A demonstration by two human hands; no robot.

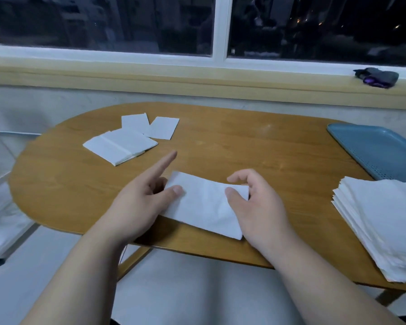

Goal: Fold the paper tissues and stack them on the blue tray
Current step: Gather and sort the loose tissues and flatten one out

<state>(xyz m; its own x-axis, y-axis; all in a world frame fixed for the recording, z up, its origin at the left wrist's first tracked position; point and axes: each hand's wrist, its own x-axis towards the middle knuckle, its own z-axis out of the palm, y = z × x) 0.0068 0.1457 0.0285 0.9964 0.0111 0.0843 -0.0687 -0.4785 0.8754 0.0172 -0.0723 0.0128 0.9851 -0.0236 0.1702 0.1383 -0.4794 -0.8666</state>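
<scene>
Tissue (pixel 204 205): a folded strip at the near edge of the table (pixel 220 146), held between my hands.
Left hand (pixel 138 202): I pinch its left end, thumb on top, forefinger straight.
Right hand (pixel 251 202): I pinch its right end.
Blue tray (pixel 373 148): table's far right.
Unfolded stack (pixel 384 219): table's right edge.
Loose tissues (pixel 122 144): table's far left.
</scene>
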